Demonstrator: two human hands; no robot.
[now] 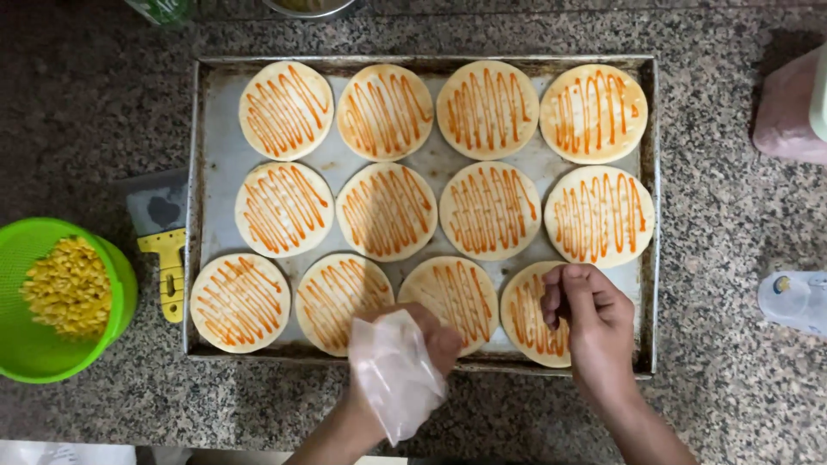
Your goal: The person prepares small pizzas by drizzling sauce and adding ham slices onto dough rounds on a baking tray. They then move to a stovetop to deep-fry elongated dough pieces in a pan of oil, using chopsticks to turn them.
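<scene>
Head view looks straight down on a metal baking tray holding twelve round flatbreads in three rows of four, each striped with orange sauce. At the tray's near edge, the left hand grasps a crumpled clear plastic bag, its fingers clenched around it just over the third flatbread of the front row. Beside it, the right hand hovers over the front-right flatbread, fingertips pinched together; whether they hold anything I cannot tell. Left of the tray, on the speckled granite desk, lie a yellow-handled scraper and a green strainer bowl of corn kernels. A clear bottle lies to the right.
</scene>
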